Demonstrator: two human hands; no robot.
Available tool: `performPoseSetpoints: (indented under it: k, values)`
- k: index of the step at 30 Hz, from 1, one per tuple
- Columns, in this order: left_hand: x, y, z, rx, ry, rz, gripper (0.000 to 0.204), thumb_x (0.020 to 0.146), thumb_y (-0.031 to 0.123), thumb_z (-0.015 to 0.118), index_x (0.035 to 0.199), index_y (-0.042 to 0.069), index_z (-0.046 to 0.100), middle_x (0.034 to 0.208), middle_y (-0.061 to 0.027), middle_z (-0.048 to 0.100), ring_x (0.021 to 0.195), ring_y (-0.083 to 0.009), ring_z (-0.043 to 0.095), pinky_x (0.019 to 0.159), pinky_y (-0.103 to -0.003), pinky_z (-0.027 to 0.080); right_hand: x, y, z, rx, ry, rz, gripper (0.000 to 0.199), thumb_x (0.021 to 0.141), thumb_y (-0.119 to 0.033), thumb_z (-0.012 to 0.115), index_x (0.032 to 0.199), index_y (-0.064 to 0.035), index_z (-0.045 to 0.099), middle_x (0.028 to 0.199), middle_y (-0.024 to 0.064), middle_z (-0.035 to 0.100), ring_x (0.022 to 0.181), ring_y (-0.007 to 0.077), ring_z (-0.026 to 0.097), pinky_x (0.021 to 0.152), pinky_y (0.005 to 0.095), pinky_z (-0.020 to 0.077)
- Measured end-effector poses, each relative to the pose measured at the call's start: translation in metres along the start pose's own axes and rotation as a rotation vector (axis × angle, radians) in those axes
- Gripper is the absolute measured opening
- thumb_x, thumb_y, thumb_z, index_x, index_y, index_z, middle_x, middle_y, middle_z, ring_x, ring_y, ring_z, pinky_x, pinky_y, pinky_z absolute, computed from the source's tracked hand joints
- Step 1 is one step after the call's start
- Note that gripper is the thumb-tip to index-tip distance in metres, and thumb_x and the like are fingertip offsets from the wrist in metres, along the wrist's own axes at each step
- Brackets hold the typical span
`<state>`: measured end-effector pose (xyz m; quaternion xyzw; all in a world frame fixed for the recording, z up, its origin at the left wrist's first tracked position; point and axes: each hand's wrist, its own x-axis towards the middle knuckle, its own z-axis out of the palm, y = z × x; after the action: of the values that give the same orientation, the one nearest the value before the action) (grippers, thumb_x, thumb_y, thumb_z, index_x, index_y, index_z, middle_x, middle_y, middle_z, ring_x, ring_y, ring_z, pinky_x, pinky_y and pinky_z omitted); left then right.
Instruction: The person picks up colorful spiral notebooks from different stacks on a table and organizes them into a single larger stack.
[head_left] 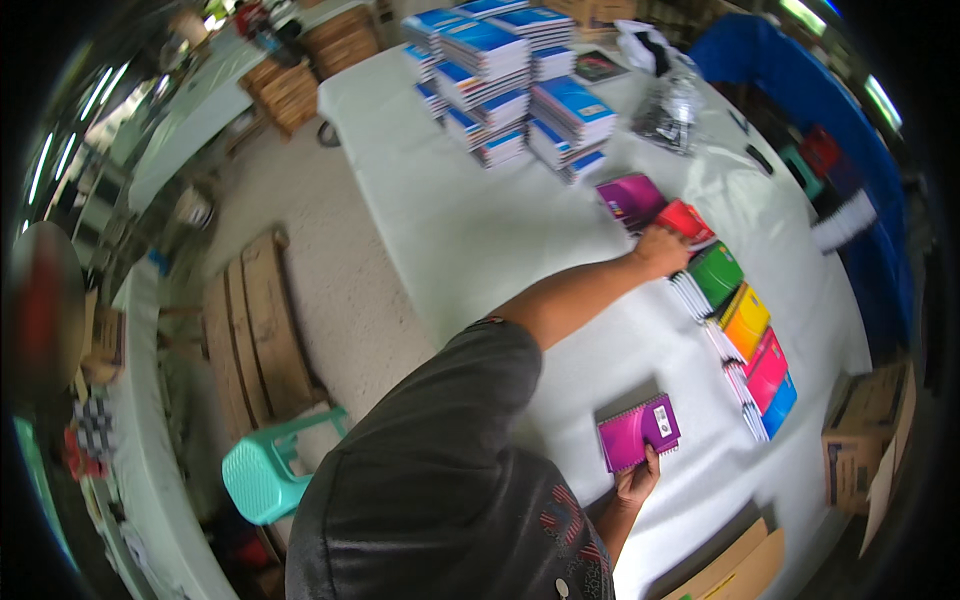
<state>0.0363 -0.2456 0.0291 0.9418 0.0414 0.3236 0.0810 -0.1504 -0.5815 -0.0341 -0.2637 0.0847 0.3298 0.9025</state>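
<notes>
Right of frame centre, left hand (663,250) touches red notebook (684,218), grip unclear, well above right hand (637,482) holding purple notebooks (630,436), thumb on top.

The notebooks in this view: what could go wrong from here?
The left hand is at the red notebook; a drag might also shift the green notebook beside it. The purple notebooks, held by the right hand near one edge, could slip. The blue stacks look uneven, so a bump may topple them.

No text can be read: the print on the white label (662,420) of the held purple notebook (622,440) is too small.
</notes>
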Motion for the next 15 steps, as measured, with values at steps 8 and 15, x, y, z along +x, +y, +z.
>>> performPoseSetpoints:
  k: [8, 15]
  values:
    - [-0.014, 0.049, -0.107, -0.469, 0.315, 0.012, 0.025, 0.073, 0.008, 0.067, 0.096, 0.005, 0.059, 0.078, -0.0122, 0.063, 0.065, -0.0263, 0.063, 0.056, -0.037, 0.05, -0.001, 0.004, 0.009, 0.047, 0.04, -0.109, 0.031, 0.084, -0.007, 0.052, 0.113, 0.0029, 0.051, 0.11, 0.0153, 0.059, 0.1, 0.0273, 0.059, 0.089, 0.0393, 0.0486]
    - [-0.154, 0.135, -0.143, -0.633, -0.022, 0.541, 0.03, 0.069, 0.014, 0.07, 0.097, 0.008, 0.064, 0.086, -0.0034, 0.06, 0.07, -0.017, 0.058, 0.06, -0.029, 0.05, -0.007, 0.009, 0.017, 0.014, 0.16, -0.171, 0.036, 0.087, -0.018, 0.052, 0.118, 0.0005, 0.048, 0.111, 0.0127, 0.058, 0.101, 0.0263, 0.058, 0.088, 0.039, 0.0486]
